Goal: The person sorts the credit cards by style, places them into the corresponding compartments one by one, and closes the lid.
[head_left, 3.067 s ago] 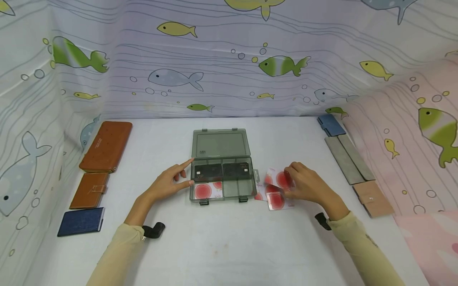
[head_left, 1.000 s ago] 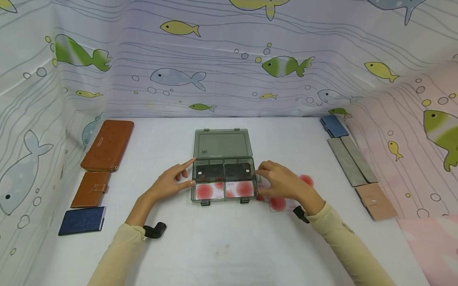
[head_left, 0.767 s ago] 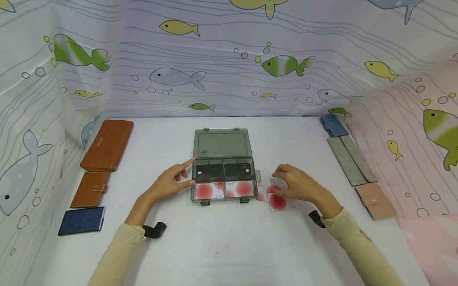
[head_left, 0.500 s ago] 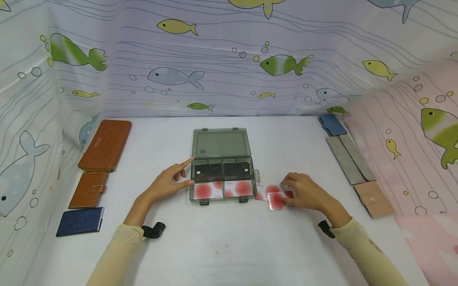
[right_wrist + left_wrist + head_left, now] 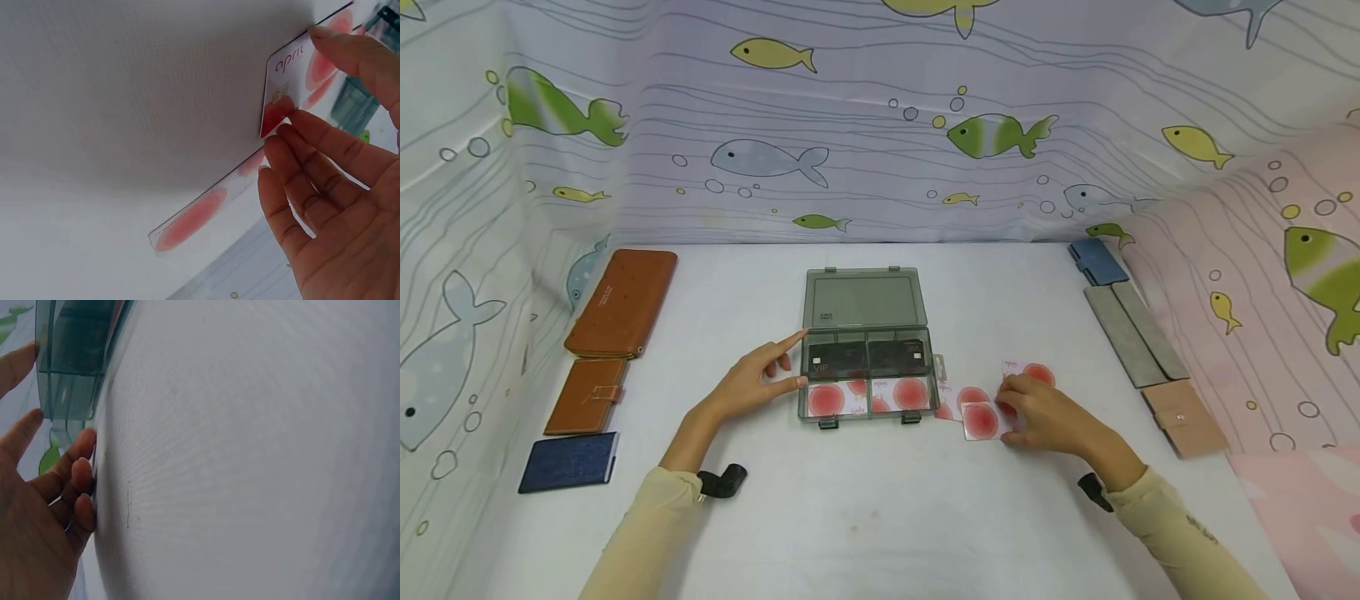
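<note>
A smoky green transparent divided box (image 5: pixel 898 415) stands with its lid back. Black VIP cards (image 5: pixel 837 360) fill its rear compartments, and a red-and-white card lies in each front one. My left hand (image 5: pixel 752 379) touches the box's left side with extended index finger and thumb; its other fingers are loosely bent, as the left wrist view shows. To the box's right, my right hand (image 5: pixel 1048 417) pinches a red-and-white card (image 5: pixel 282 94) by opposite edges between thumb and fingertips. Similar cards lie beside the box (image 5: pixel 951 400) and behind the right hand (image 5: pixel 1037 372).
Along the left lie a large brown wallet (image 5: pixel 622 300), a smaller brown wallet (image 5: pixel 585 398) and a dark blue notebook (image 5: pixel 568 462). A blue wallet (image 5: pixel 1099 262), a grey folding case (image 5: pixel 1133 335) and a tan wallet (image 5: pixel 1184 417) line the right. Fish-print cloth (image 5: pixel 880 192) surrounds the white table.
A card has gone from my right hand into the box's front right compartment. The right hand then moved back right to the loose cards and took hold of another. The left hand stays put.
</note>
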Motion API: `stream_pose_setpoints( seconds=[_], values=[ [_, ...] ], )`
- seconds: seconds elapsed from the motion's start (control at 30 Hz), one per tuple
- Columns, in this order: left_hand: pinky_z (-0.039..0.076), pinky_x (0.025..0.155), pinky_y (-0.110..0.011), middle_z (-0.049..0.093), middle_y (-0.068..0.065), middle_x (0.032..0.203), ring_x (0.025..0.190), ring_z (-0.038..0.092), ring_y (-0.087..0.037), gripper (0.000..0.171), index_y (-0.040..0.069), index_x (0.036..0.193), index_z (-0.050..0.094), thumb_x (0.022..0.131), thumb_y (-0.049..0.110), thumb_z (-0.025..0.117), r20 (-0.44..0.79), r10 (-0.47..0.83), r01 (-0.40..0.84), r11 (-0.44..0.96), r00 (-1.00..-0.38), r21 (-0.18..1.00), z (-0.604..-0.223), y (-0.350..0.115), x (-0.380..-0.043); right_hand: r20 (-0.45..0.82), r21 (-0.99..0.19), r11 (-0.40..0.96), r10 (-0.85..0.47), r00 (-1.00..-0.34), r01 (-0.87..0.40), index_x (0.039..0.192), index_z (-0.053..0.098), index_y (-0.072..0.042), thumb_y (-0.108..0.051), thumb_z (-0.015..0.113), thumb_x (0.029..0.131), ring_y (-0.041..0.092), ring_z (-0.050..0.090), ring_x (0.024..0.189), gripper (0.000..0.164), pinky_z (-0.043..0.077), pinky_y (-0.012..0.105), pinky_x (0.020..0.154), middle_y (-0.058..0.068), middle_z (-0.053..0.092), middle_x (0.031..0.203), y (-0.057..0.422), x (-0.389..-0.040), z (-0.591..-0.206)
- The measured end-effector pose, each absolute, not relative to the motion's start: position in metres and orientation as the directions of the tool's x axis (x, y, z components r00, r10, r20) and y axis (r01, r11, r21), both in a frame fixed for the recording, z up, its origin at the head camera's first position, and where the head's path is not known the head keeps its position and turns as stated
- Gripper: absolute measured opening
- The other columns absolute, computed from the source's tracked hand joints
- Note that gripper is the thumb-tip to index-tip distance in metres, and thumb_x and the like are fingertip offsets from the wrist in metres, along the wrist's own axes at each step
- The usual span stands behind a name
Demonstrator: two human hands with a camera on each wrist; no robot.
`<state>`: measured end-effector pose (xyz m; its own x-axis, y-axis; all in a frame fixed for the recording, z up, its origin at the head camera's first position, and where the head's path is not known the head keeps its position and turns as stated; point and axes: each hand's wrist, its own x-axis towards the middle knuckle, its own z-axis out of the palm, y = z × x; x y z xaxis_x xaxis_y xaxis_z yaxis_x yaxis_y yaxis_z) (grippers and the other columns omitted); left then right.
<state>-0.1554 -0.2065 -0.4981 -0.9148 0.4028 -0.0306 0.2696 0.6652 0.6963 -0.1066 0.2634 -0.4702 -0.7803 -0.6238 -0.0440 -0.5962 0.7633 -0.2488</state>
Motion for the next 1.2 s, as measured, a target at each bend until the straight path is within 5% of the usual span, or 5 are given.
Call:
stream_pose_setpoints(
  seconds=[0.4, 0.63, 0.87, 1.2],
  values=[
    [0.036, 0.072, -0.033, 0.055, -0.003, 0.097, 0.080, 0.044, -0.018, 0.074, 0.020, 0.154, 0.039, 0.089, 0.034, 0.074, -0.007, 0.412, 0.290, 0.652, -0.911, 0.701, -0.498, -0.206, -0.154, 0.063, -0.068, 0.713, -0.694, -0.717, -0.697, 0.102, 0.069, 0.001, -0.033, 0.087, 0.067, 0.033, 0.064, 0.100, 0.052, 0.053, 0.046, 0.091, 0.019, 0.066, 0.112, 0.266, -0.104, -0.475],
    [0.036, 0.072, -0.034, 0.055, -0.004, 0.099, 0.081, 0.043, -0.019, 0.074, 0.021, 0.154, 0.038, 0.090, 0.035, 0.073, -0.035, 0.408, 0.269, 0.660, -0.912, 0.701, -0.496, -0.207, -0.154, 0.085, -0.007, 0.691, -0.720, -0.689, -0.723, 0.094, 0.068, 0.000, -0.031, 0.085, 0.066, 0.026, 0.062, 0.086, 0.045, 0.055, 0.040, 0.082, 0.013, 0.065, 0.098, 0.260, -0.105, -0.473],
    [0.036, 0.072, -0.034, 0.055, -0.003, 0.098, 0.081, 0.044, -0.019, 0.075, 0.021, 0.154, 0.038, 0.090, 0.036, 0.073, -0.026, 0.405, 0.272, 0.659, -0.914, 0.701, -0.497, -0.207, -0.154, -0.016, -0.044, 0.717, -0.697, -0.717, -0.696, 0.088, 0.065, -0.002, -0.022, 0.082, 0.063, 0.015, 0.047, 0.072, 0.036, 0.046, 0.030, 0.066, 0.004, 0.055, 0.081, 0.249, -0.107, -0.466],
    [0.037, 0.074, -0.034, 0.055, -0.003, 0.098, 0.081, 0.044, -0.019, 0.075, 0.023, 0.154, 0.038, 0.090, 0.036, 0.073, -0.031, 0.413, 0.274, 0.656, -0.910, 0.703, -0.497, -0.207, -0.155, 0.025, -0.142, 0.740, -0.662, -0.749, -0.658, 0.100, 0.067, 0.000, -0.026, 0.082, 0.066, 0.020, 0.058, 0.087, 0.045, 0.056, 0.036, 0.078, 0.008, 0.062, 0.096, 0.255, -0.108, -0.461]
  ],
)
